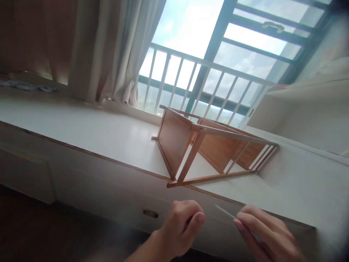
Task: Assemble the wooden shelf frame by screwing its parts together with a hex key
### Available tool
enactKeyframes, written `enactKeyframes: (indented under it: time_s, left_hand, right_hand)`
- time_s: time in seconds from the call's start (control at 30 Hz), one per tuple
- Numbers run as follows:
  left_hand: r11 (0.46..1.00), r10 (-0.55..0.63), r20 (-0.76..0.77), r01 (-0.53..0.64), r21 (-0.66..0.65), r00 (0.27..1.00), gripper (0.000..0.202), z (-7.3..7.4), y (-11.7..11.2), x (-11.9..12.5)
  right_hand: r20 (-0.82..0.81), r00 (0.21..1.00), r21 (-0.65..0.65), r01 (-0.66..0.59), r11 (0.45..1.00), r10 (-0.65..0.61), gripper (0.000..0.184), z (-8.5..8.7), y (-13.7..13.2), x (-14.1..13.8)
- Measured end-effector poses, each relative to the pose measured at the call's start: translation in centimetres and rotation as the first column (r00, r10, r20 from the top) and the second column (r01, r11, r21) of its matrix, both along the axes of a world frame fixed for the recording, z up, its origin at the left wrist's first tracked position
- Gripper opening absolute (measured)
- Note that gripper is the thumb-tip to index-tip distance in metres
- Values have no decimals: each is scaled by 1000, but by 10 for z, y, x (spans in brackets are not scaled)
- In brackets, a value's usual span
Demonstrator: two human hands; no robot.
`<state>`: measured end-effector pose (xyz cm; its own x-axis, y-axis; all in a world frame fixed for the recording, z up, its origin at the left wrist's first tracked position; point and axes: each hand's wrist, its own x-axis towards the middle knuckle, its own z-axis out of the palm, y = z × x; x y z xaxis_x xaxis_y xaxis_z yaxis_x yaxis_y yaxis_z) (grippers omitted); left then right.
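My right hand [268, 233] is closed around a screwdriver [225, 211], judging by its slim metal shaft, which points up and left; most of the handle is hidden in the palm. To the left, my left hand [181, 227] is closed, fingers curled and thumb near the index finger; whatever it may hold is hidden. Beyond both hands, a brown wooden shelf rack [196, 154] lies on its side on a white ledge [109, 142]. A small metal fitting shows at the rack's upper corner. Neither hand touches the rack.
Behind the ledge are a window with a white railing [177, 76] and a pale curtain [103, 51]. A cloth [27, 86] lies at the far left. On the ledge's front wall sits a dark socket plate [150, 213]. White shelving [308, 105] stands at right.
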<state>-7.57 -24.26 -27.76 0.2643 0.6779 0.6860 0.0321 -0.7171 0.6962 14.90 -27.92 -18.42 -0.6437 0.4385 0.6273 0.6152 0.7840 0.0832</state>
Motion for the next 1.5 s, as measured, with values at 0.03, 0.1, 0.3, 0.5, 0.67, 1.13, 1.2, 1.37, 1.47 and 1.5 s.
enactKeyframes:
  time_s: [0.03,0.1,0.3,0.5,0.67,1.13,1.2,1.37,1.47,1.5]
  left_hand:
    - [997,51,45,-54,50,998,46,20,3,-6]
    - [976,188,125,-199,84,974,39,53,9,-19]
    - [931,363,162,-352,-92,918,17,71,26,-53]
    - [960,261,110,-246,-131,959,23,51,38,-60]
    - [963,243,111,-226,-147,964,24,51,39,-60]
    - [969,178,68,-164,-183,982,28,41,40,-56]
    - [970,151,69,-134,-201,986,28,40,41,-55]
    - [966,135,76,-114,-234,988,31,39,42,-54]
    - [964,130,73,-109,-243,989,33,39,41,-55]
    - [964,131,73,-110,-243,989,33,39,40,-55]
  right_hand:
    - [0,1000,98,10,995,-10,11,23,-1,-7]
    - [-5,999,268,52,962,-53,12,60,0,-23]
    - [68,979,456,141,879,-192,6,118,24,-56]
    - [76,952,474,227,851,-297,11,131,53,-62]
    - [78,944,451,253,856,-320,14,134,61,-62]
    - [157,923,548,215,808,-352,19,143,65,-68]
    - [184,907,580,211,787,-379,20,146,64,-68]
    - [241,886,619,174,766,-396,23,153,60,-70]
    - [199,913,511,215,832,-358,30,155,59,-75]
    - [157,925,443,248,861,-347,33,154,59,-77]
